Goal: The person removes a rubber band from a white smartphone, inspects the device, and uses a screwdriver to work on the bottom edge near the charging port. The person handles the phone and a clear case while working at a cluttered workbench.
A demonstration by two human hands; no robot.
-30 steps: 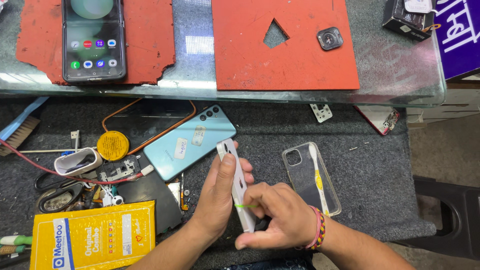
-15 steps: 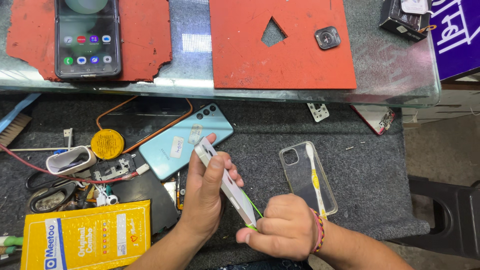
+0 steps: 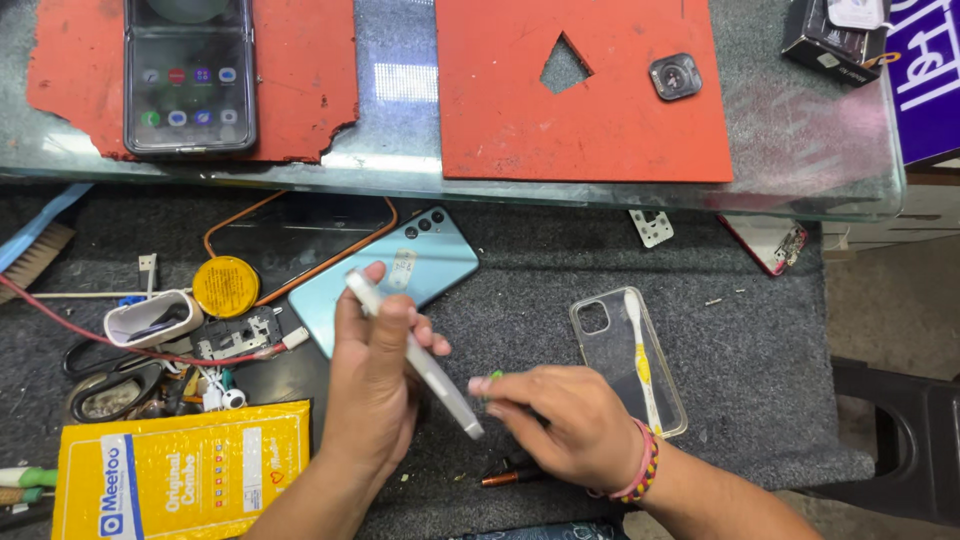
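Bench: dark grey mat [image 3: 560,300], cluttered.
Left hand [image 3: 375,385]: clamped on white phone [image 3: 415,358], held edge-on above the mat, face hidden.
Right hand [image 3: 565,425]: pinched a green tool [image 3: 497,377], mostly hidden, at the phone's lower end.

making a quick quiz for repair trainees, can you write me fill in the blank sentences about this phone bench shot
1. The left hand holds a white phone edge-on, above a light ____ phone lying back up on the mat.
2. The right hand pinches a small ____ tool at the white phone's lower end.
3. A toothbrush lies on the clear ____.
4. A lit phone rests on a ____ pad on the glass shelf.

Missing words: blue; green; case; red
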